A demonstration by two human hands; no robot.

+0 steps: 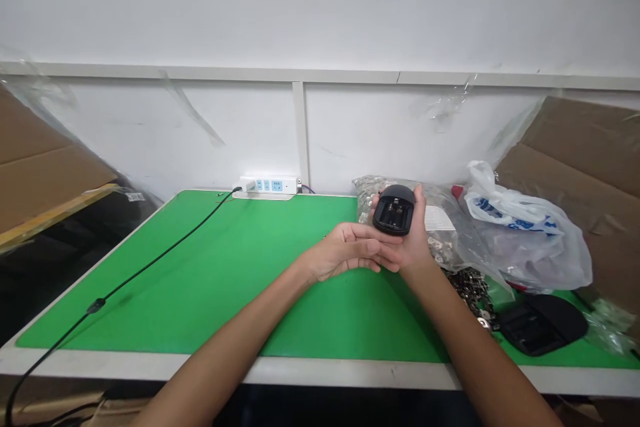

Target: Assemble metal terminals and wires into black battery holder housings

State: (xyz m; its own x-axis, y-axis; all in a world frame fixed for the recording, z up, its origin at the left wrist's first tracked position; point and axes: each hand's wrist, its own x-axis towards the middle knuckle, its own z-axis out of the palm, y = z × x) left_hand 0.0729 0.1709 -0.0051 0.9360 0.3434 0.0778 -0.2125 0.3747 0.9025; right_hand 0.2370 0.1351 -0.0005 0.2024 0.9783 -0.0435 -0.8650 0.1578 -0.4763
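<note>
A black mouse-shaped plastic housing (395,210) with an open battery compartment faces up, tilted toward me. My right hand (417,240) is closed around it from behind and from the right, with fingertips showing at its left edge. Just below the housing, my left hand (347,253) reaches across to touch the right palm. Its index finger is stretched along the housing's lower edge, and the other fingers are loosely bent and apart. Nothing shows in the left hand. A similar black housing (537,325) lies on the green mat near my right forearm.
Small metal parts (470,290) spill beside a clear bag (445,213) of more parts. A white plastic bag (530,233) stands at right. A power strip (273,185) sits at the back; its black cable (165,252) crosses the green mat (240,267). Cardboard (580,173) flanks the table.
</note>
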